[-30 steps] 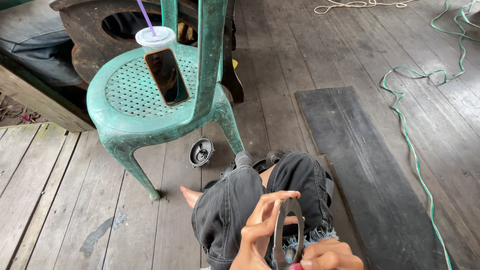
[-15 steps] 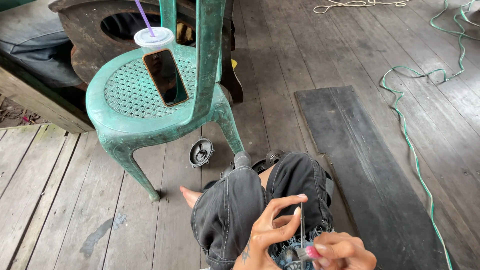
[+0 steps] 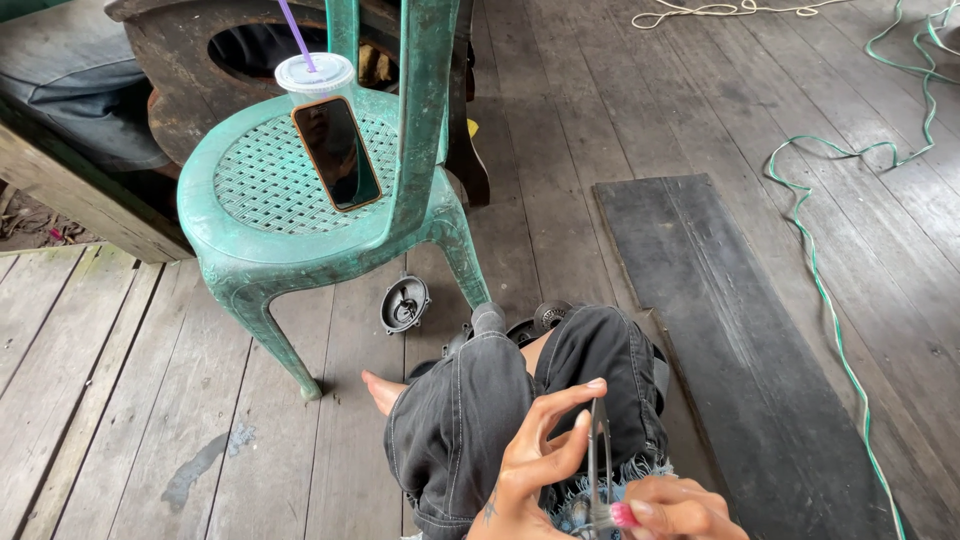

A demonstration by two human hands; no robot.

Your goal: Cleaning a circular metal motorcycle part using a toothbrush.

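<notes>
Lying at the far left, weathered grey floorboards [image 3: 120, 400], with a pale scuffed stain low down. Standing just right of that, a green plastic chair [image 3: 300, 250] with a lattice seat; resting on the seat, a smartphone [image 3: 337, 152] in an orange-edged case, screen dark, and touching its top end a clear lidded cup [image 3: 315, 75] with a purple straw [image 3: 296, 32]. Looming behind the chair, a dark wooden speaker box [image 3: 180, 90] with a round cut-out. Sitting on the boards under the chair's front edge, a small round speaker driver [image 3: 404, 305], face up, near a bare foot [image 3: 385, 390]. Filling the lower middle, bent knees in grey-black ripped jeans [image 3: 520, 400], with more dark round parts half hidden just beyond them.

Raised over the lap, left hand [image 3: 535, 465]: fingers spread and curled, fingertips set against the left side of a thin dark metal ring [image 3: 600, 460], seen almost edge-on so its exact kind cannot be told. Gripping the ring's lower end at the bottom edge, right hand [image 3: 675, 510], fingers pressed together around it, pink-painted thumbnail showing; much of this hand cut off by the frame.

Stretching away further right, a long dark plank [image 3: 740, 340] flat on the floor, close beside the leg. Snaking down the far right, a green cord [image 3: 830, 300], well apart from the hands; coiled at the top, a pale rope [image 3: 720, 12].
</notes>
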